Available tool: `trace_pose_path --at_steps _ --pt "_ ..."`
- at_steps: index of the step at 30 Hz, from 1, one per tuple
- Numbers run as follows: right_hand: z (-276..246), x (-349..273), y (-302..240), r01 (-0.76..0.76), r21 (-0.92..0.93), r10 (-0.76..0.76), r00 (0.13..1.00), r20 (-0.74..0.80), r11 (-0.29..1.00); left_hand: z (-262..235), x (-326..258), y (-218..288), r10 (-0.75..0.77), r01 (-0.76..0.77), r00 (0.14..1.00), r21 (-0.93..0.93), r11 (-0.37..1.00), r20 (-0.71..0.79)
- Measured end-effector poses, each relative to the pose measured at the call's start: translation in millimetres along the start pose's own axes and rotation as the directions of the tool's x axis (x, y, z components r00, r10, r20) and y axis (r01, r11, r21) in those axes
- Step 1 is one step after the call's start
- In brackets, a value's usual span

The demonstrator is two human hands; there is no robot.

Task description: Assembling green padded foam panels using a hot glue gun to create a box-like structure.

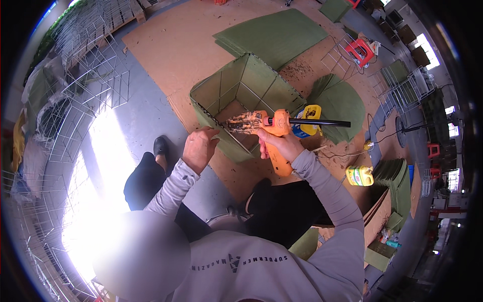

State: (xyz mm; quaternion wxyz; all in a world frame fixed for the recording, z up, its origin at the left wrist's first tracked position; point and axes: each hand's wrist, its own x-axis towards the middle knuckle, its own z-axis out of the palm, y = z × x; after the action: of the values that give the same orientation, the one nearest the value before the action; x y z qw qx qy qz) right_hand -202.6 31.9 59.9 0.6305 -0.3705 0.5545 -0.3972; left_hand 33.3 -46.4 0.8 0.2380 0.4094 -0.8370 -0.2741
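Note:
Before me stands a green box (209, 118) with a wire frame inside green panels, its top facing up. My right hand (287, 146) grips an orange glue gun (278, 160). A black glue stick (327, 122) juts out of the gun's back to the right. The gun's dirty front end points left over the box's near rim. My left hand (197, 148) is at that rim, fingers curled with the tips against the green panel edge; what they pinch is partly hidden.
Stacked green sheets (274, 35) lie beyond the box, with rounded green sheets (342, 103) to its right. A yellow and blue container (312, 113) stands beside the box, and a yellow jug (359, 176) farther right. Wire frames (95, 90) crowd the left. Cables cross the brown board (161, 55).

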Motion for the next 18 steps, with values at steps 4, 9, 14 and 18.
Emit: trace_pose_path --at_steps 4,9,14,18 --pt "1 5 2 -0.01 0.057 0.012 0.999 -0.032 0.998 -2 1 1 -0.003 0.003 1.0 0.002 1.0 0.01" --pt "-3 1 -1 -0.055 0.087 0.055 0.998 -0.003 0.995 -4 1 0 0.004 -0.004 1.0 -0.002 1.0 0.013" --pt "-1 -7 -2 0.001 0.057 -0.002 1.0 0.004 0.998 -5 1 3 -0.013 0.013 0.999 0.005 1.0 0.053" --pt "-4 -10 0 -0.011 0.018 0.011 1.0 -0.008 1.0 -3 -1 1 -0.01 0.01 0.999 -0.019 1.0 0.043"
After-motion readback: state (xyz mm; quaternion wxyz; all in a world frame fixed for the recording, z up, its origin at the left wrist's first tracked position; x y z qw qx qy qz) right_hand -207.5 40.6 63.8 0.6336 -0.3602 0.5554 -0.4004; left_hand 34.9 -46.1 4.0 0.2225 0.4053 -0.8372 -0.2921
